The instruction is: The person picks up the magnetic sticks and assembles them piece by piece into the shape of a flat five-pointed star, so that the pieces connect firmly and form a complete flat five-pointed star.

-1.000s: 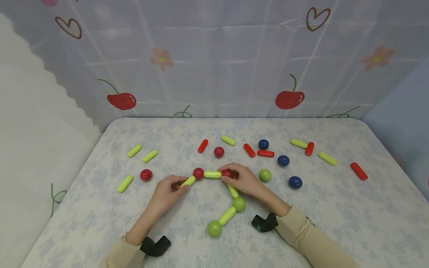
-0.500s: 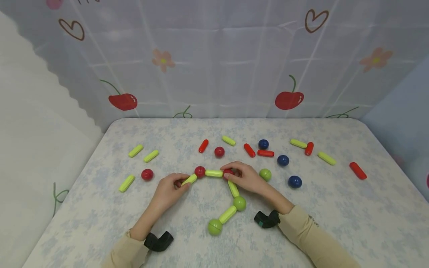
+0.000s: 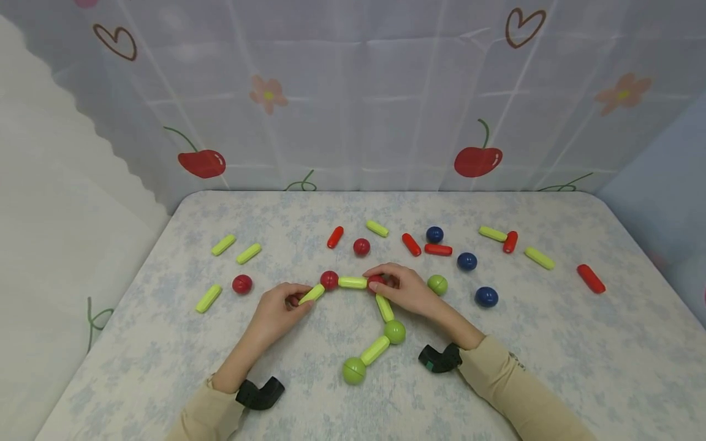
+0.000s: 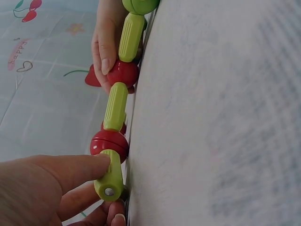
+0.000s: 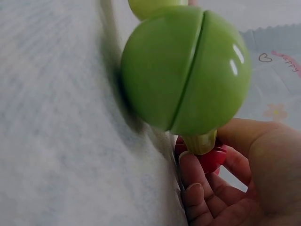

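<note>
Head view: hands [image 3: 277, 312] [image 3: 409, 291] still pinch lime rod [image 3: 315, 293] and red ball [image 3: 375, 281].

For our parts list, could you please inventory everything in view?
Chain rods: 4, lime, centre.
Chain balls: 4, two red, two green, centre.
Loose lime rods: 6, lime, left, back and right.
Loose red rods: 5, red, back and right.
Loose red balls: 2, red, left and back.
Blue balls: 3, dark blue, right of centre.
Loose green ball: 1, green, right of centre.
Tabletop: 1, pale, beneath.
Printed backdrop: 1, pale, behind.
Wrist cameras: 2, black, one per wrist.
Sleeves: 2, beige, near edge.
Left hand: 1, bare, pinching the end rod.
Right hand: 1, bare, holding a red chain ball.
</note>
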A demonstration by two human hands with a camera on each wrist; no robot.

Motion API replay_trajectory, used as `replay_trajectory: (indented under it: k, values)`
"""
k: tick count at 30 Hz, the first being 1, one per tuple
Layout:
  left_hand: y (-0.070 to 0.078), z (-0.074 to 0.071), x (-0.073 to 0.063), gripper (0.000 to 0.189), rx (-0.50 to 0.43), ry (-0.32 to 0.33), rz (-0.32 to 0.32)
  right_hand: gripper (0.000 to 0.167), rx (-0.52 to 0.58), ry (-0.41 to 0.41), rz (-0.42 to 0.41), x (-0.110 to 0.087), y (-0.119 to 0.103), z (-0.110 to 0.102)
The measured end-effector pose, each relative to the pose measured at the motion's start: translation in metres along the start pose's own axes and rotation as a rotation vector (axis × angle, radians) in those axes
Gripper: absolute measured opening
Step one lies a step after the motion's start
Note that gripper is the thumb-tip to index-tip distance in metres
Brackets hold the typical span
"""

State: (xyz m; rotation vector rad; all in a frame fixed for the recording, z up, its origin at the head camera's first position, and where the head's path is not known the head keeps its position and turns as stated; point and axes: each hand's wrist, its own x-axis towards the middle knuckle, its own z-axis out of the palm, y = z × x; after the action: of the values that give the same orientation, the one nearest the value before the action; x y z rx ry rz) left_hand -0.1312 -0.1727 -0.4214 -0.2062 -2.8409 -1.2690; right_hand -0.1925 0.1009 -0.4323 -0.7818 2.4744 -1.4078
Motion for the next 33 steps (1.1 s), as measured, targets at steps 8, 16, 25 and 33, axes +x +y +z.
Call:
replay_trajectory:
  k: [8,16,25,33]
  values:
    - [0.003,-0.001,-0.001,0.024,0.002,-0.021,-0.017,0.021,0.008,0.008,0.030,0.001,-0.001,0.000]
    - [-0.002,-0.009,0.000,0.024,-0.002,-0.030,-0.009,0.021,0.014,0.011,0.041,0.000,0.000,0.000]
    - [-0.022,-0.068,-0.002,0.037,0.235,0.151,0.026,0.022,0.012,0.011,0.040,0.003,0.000,0.001]
    - [-0.031,-0.076,-0.005,0.044,0.385,0.042,-0.041,0.022,0.020,0.012,0.046,0.001,0.000,0.001]
